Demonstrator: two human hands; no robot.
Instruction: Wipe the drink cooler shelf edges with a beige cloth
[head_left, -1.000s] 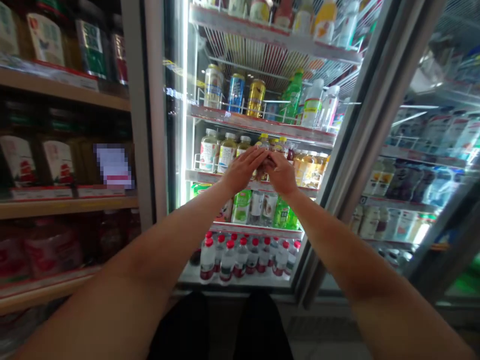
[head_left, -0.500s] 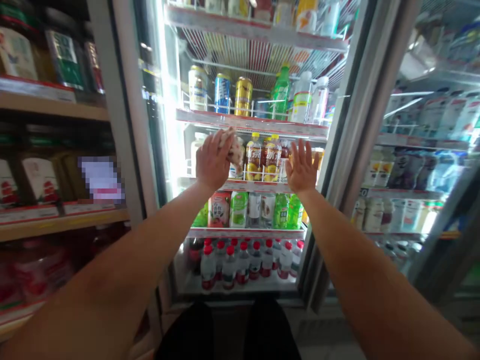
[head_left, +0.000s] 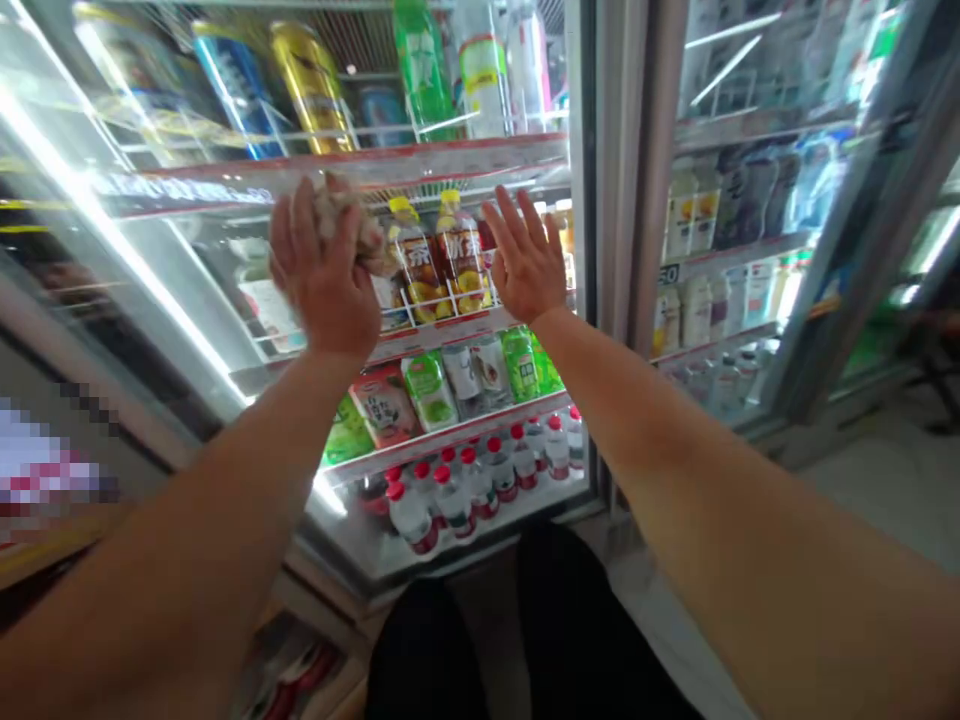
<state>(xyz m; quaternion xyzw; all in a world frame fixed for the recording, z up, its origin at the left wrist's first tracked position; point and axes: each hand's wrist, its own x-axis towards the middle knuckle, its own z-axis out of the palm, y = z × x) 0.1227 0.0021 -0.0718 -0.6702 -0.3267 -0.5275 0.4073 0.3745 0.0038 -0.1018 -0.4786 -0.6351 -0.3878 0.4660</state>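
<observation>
A: What is the left hand (head_left: 326, 285) doing?

B: Gripping a crumpled pale cloth with reddish blotches (head_left: 337, 212). The fingers are bent over it, and part of it sticks out on the right, toward the bottles. Both are a little blurred.

A: And the right hand (head_left: 525, 260)?

B: Raised at about the same height, palm forward, with nothing in it. The fingers are spread apart.

A: Is either one touching the glass?

B: I can't tell. They are up in front of the lit drinks cooler, just left of a tall silver metal frame (head_left: 634, 200).

A: What shows between the hands?

B: Two brown drink bottles with yellow caps (head_left: 459, 255), upright behind a white wire rail (head_left: 450, 308). The cloth is just to their left in this view.

A: Above that?

B: A shelf with a tall blue can (head_left: 238, 85), a tall gold can (head_left: 309, 85) and a bright green plastic bottle (head_left: 424, 75).

A: And lower down?

B: A green-and-white pack (head_left: 430, 392) beside a pinkish-red pack (head_left: 384, 405), then small clear bottles with red caps (head_left: 454, 500) along the bottom.
</observation>
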